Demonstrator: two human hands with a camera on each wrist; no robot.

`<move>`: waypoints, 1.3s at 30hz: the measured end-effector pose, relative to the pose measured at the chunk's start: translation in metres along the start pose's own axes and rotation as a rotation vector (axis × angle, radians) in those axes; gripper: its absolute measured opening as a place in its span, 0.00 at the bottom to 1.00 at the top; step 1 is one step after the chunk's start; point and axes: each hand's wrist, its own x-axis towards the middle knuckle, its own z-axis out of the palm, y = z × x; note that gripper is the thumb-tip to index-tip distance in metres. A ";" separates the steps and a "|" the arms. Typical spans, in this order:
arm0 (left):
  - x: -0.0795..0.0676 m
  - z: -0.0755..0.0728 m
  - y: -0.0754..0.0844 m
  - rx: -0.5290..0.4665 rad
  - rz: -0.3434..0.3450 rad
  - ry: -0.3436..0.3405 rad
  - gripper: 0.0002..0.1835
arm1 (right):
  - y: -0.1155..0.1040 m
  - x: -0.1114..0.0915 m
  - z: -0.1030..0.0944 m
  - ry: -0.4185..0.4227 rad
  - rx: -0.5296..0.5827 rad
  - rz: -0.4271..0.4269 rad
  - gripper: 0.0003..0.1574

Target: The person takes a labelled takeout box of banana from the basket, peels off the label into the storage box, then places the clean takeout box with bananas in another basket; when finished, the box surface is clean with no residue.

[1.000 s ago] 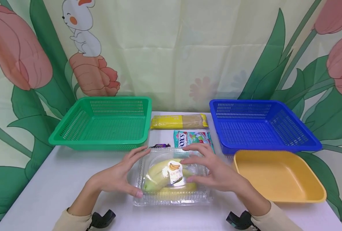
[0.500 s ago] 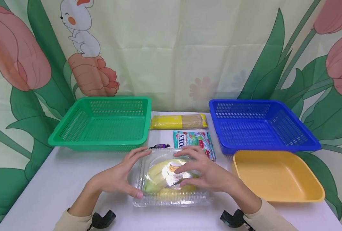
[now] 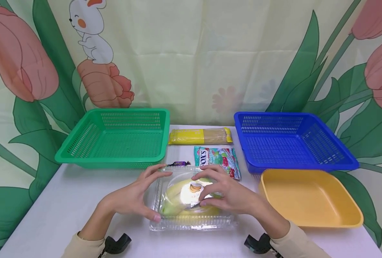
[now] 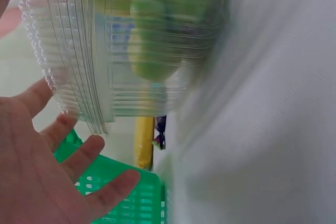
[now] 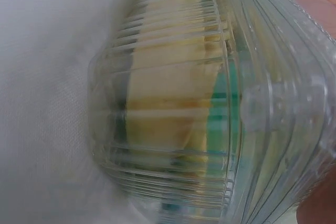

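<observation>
A clear clamshell box point(image 3: 191, 224) of bananas point(image 3: 173, 204) sits on the white table, its lid down and a banana-printed sticker point(image 3: 187, 196) on top. My left hand point(image 3: 129, 196) is at the box's left side, fingers fairly straight and thumb near the front left corner. In the left wrist view its spread fingers point(image 4: 123, 182) lie along the lid's edge. Over the right half of the lid is my right hand point(image 3: 231, 195), its fingers loosely bent; whether they touch the lid I cannot tell. The right wrist view mostly shows the box's ribbed wall point(image 5: 157, 182).
Behind the box lie a purple-wrapped candy point(image 3: 179, 163), a teal Fox's candy bag point(image 3: 218, 159) and a yellow-and-clear packet point(image 3: 200, 136). A green basket point(image 3: 113, 161) stands left, a blue basket point(image 3: 297, 165) right, with a yellow tub point(image 3: 310, 197) before it.
My right hand has shifted left from the box's right edge to over the lid, uncovering more of the candy bag. The left hand and the box have hardly moved.
</observation>
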 end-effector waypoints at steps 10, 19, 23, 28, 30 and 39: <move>-0.006 0.001 -0.002 0.001 0.005 0.007 0.57 | -0.003 0.003 0.006 -0.016 0.020 0.018 0.05; -0.006 -0.001 0.004 0.020 -0.011 0.012 0.54 | -0.003 0.002 0.008 0.011 0.022 0.003 0.06; -0.004 -0.002 0.005 0.010 -0.010 0.005 0.54 | -0.004 0.003 0.006 0.011 0.036 0.021 0.04; -0.003 -0.004 0.006 -0.001 -0.018 -0.002 0.54 | -0.006 0.004 0.004 0.003 0.072 0.064 0.05; -0.004 -0.004 0.005 -0.012 -0.022 -0.001 0.54 | -0.006 0.004 0.004 0.005 0.081 0.072 0.06; -0.008 0.003 0.001 -0.044 -0.020 0.000 0.53 | -0.006 0.003 0.007 0.002 0.113 0.065 0.05</move>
